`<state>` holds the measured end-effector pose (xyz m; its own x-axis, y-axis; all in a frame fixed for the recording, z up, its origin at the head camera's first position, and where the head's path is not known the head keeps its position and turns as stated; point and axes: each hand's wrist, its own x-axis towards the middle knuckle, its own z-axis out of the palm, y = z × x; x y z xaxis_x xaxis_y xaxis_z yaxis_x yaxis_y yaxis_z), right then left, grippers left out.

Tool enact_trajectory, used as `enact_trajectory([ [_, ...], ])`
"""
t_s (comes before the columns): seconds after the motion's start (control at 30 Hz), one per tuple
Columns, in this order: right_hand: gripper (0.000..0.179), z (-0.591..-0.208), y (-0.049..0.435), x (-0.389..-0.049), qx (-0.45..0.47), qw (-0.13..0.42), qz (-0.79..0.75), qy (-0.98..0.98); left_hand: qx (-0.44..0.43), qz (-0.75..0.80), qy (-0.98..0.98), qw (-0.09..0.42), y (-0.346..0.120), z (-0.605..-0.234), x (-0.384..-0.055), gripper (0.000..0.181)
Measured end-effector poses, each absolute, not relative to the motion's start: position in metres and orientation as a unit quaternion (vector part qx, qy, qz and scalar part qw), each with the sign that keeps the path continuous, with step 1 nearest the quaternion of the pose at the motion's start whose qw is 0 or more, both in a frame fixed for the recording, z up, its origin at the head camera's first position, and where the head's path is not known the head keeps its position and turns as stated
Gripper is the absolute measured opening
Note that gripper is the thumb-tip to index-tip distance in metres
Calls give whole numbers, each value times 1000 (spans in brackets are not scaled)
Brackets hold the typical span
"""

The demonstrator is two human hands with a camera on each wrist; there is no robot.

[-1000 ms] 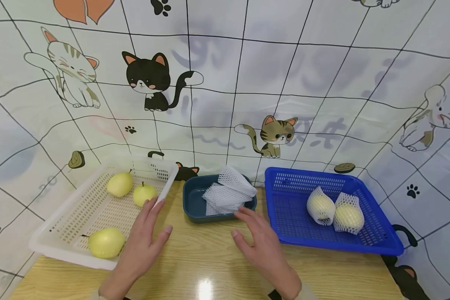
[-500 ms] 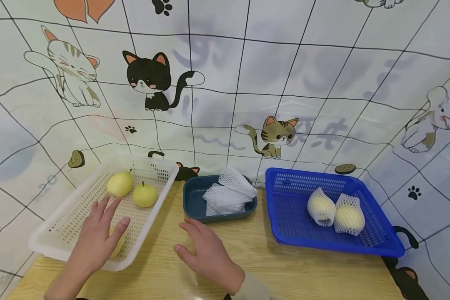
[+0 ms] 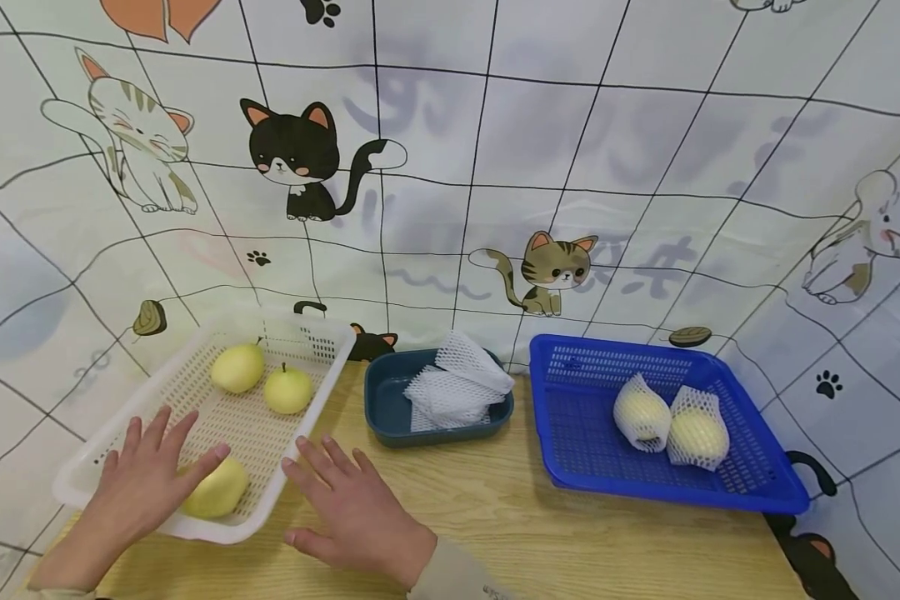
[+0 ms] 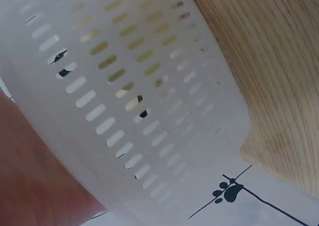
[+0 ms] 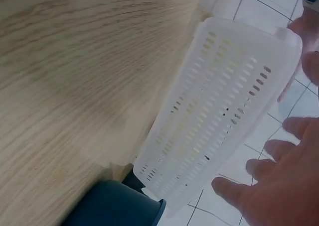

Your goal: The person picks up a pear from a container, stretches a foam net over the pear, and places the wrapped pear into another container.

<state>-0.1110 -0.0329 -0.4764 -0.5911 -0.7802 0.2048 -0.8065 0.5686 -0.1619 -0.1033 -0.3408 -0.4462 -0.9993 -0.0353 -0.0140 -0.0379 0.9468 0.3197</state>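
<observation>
My left hand (image 3: 146, 479) hovers with spread fingers over the near left part of a white perforated basket (image 3: 270, 500). Beside its thumb lies a yellow-green pear (image 3: 220, 489), partly covered by the hand. Two more pears, one at the back (image 3: 237, 368) and one to its right (image 3: 288, 389), rest in the basket. My right hand (image 3: 363, 517), fingers straight and apart, is just right of the basket's side, holding nothing. In the right wrist view its fingers (image 5: 232, 188) show next to the basket wall (image 5: 209, 111). The left wrist view shows the basket's slotted wall (image 4: 114, 131) close up.
A dark teal tray (image 3: 390, 429) with white foam net sleeves (image 3: 457, 392) stands mid-table. At right, a blue basket (image 3: 577, 450) holds two pears in foam nets (image 3: 642, 414). A cat-printed cloth (image 3: 435, 167) hangs behind the wooden table (image 3: 510, 542).
Both hands have moved left. The left went from the basket's right rim to over its near left part; the right went from the teal tray to beside the white basket. The pears stay put.
</observation>
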Motion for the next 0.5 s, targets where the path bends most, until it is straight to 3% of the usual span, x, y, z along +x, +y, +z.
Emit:
enact_trajectory([
  [0.23,77,-480,-43,-104,479,40,52,-876,-6,127,991,38,-344,-452,-110,99],
  [0.5,82,-478,-46,-98,476,53,7,-878,55,94,992,61,-352,-456,-120,93],
])
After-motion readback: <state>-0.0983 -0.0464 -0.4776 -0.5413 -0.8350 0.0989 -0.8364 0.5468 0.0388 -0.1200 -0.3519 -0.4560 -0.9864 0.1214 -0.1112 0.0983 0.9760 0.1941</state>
